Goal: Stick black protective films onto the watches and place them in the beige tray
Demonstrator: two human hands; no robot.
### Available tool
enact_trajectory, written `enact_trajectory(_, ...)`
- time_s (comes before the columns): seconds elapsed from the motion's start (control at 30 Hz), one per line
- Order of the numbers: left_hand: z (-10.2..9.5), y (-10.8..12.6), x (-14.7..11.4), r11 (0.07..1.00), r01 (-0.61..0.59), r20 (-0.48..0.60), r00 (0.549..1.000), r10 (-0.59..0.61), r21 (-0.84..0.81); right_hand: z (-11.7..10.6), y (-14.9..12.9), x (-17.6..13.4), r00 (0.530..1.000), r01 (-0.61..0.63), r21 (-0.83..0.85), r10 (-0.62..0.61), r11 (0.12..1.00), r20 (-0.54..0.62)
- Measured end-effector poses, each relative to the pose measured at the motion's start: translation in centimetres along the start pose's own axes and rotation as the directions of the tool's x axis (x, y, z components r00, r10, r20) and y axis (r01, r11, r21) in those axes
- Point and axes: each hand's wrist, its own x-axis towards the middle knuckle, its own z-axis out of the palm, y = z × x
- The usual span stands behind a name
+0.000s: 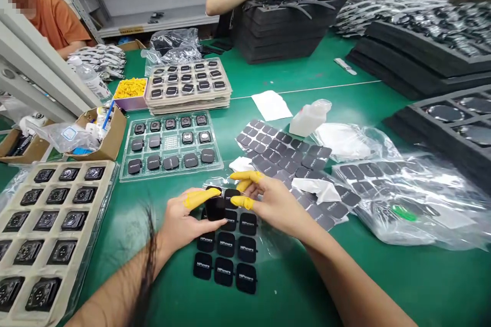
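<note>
My left hand is closed around a smartwatch body, a black, rounded square with its dark glossy face up. A yellow finger cot covers the index finger, which lies along the watch's top edge. Just right of it is my right hand, with yellow cots on its thumb and index finger. Those two fingertips are apart, and I see nothing gripped between them. Under both hands lies a clear sheet of black square screen films, printed with white "HiFuture" lettering; the hands and the watch cover its upper part.
A clear tray of watches lies ahead, with stacked trays behind. Another watch tray is at left. Film sheets, a white bottle and plastic bags lie right. Across the table, a person handles black foam trays.
</note>
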Motion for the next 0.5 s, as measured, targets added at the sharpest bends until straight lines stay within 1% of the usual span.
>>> enact_trajectory(0.07, -0.1, 0.0, 0.2, 0.999, 0.018, 0.025, 1.000, -0.018, -0.033, 0.0, 0.1, 0.1, 0.999, -0.027, 0.074, 0.029, 0.997, -0.022)
enact_trajectory(0.13, -0.2, 0.0, 0.4, 0.997, 0.053, 0.065, 0.997, -0.049, -0.062, 0.0, 0.1, 0.2, 0.998, -0.046, 0.105, 0.049, 0.993, -0.027)
enact_trajectory(0.2, -0.4, 0.1, 0.5, 0.990, 0.111, 0.093, 0.990, -0.104, -0.083, 0.1, 0.1, 0.2, 0.998, -0.057, 0.092, 0.060, 0.994, -0.034)
enact_trajectory(0.3, -0.4, 0.2, 0.4, 0.966, 0.232, 0.117, 0.969, -0.219, -0.112, 0.3, 0.2, 0.3, 0.992, -0.082, 0.086, 0.090, 0.993, -0.092)
enact_trajectory(0.37, -0.4, 0.3, 0.4, 0.921, 0.358, 0.140, 0.931, -0.338, -0.152, 0.8, 0.4, 0.4, 0.987, -0.074, 0.126, 0.091, 0.989, -0.131)
enact_trajectory(0.4, -0.4, 0.3, 0.4, 0.878, 0.434, 0.157, 0.899, -0.408, -0.203, 1.1, 0.5, 0.5, 0.986, -0.056, 0.152, 0.079, 0.987, -0.146)
enact_trajectory(0.47, -0.4, 0.2, 0.6, 0.740, 0.577, 0.206, 0.816, -0.540, -0.344, 1.6, 0.9, 0.7, 0.986, 0.000, 0.192, 0.032, 0.981, -0.162)
enact_trajectory(0.5, -0.4, 0.1, 0.7, 0.665, 0.622, 0.230, 0.778, -0.585, -0.414, 1.7, 1.0, 0.9, 0.986, 0.038, 0.200, -0.005, 0.979, -0.165)
